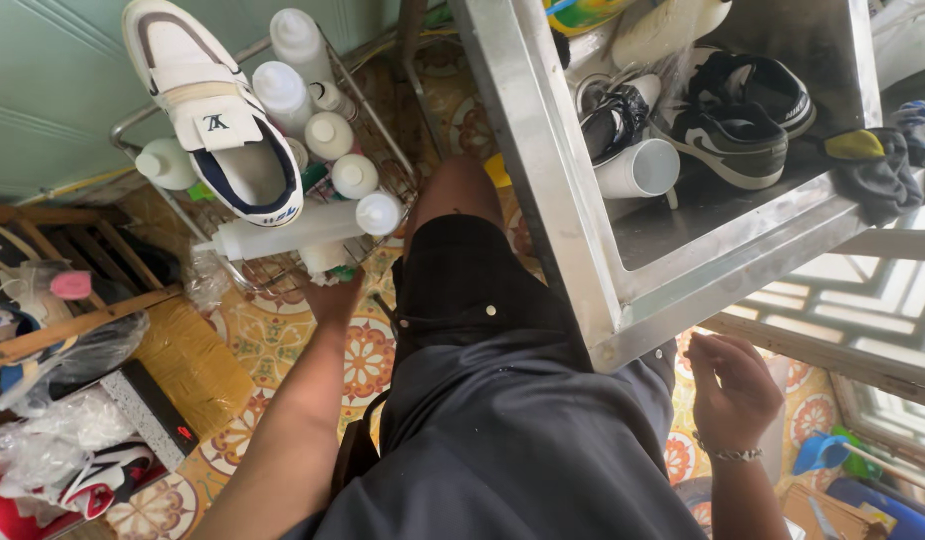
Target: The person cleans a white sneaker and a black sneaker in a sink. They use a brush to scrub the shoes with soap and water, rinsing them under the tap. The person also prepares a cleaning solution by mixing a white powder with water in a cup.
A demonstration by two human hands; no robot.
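Observation:
My left hand [332, 295] reaches down to the lower front edge of a wire rack [130, 128]. Its fingers are tucked against a small white bottle [325, 260] there, and I cannot see whether they grip it. The rack holds several white squeeze bottles [282, 236], and a white sneaker with a navy lining [217, 120] rests on top of them. My right hand [730, 388], with a bracelet on the wrist, hangs just under the corner of a metal table [582, 260]. Its fingers are curled in, with nothing visible in them.
On the metal table lie black-and-white sneakers [742, 130], a white cup [647, 168] on its side and a dark cloth [867, 170]. A wooden shelf [72, 320], plastic bags and a red-and-black shoe [102, 480] crowd the left. The floor [272, 345] is patterned tile.

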